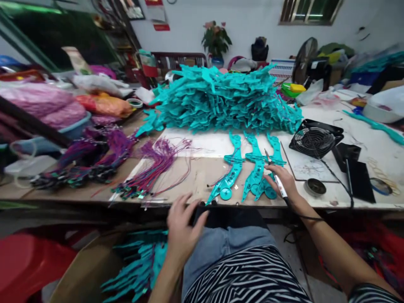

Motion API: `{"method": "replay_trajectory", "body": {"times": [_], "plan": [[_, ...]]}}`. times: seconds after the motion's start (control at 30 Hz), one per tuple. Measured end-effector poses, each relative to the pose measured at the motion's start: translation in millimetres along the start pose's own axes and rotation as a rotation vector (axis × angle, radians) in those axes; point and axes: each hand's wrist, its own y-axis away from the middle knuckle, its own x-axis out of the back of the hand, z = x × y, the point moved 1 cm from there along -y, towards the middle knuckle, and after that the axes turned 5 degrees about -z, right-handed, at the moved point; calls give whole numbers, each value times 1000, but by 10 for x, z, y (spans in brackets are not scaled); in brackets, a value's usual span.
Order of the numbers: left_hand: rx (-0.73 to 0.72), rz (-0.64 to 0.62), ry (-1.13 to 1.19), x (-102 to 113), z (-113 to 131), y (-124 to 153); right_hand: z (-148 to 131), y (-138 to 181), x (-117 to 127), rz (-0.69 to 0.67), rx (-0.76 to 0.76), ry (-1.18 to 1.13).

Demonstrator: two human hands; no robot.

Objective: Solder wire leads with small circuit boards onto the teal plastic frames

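My right hand (285, 183) is closed around a soldering iron (280, 185) with a white-and-dark handle, its tip pointing up and away over the turquoise parts. Below and beside its fingers lie three turquoise plastic parts, the left one (232, 174), the middle one (255, 168) and the right one (275, 149), the last partly hidden by the hand. A thin wire runs along the left part. My left hand (183, 221) hovers at the table's front edge, fingers apart, holding nothing. To its upper left rests a bundle of purple and red wires (158, 164).
A high pile of turquoise parts (221, 101) stands at the back of the table. Rightward are a black fan (315, 139), a small round tin (314, 187) and a black stand (361, 181). More wire bundles (104, 155) lie left. Turquoise parts (145, 261) fill a container below.
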Motion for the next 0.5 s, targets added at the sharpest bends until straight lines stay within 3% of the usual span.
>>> {"method": "replay_trajectory", "body": {"times": [0.13, 0.27, 0.4, 0.5], "plan": [[-204, -89, -66, -313, 394, -536, 75, 128, -16, -47, 1, 20], [-185, -143, -76, -606, 438, -791, 88, 237, -71, -67, 37, -3], [-145, -54, -122, -586, 362, -717, 141, 363, -93, -68, 24, -44], [-148, 72, -224, -451, 477, -660, 227, 464, -64, -82, -7, -110]]}}
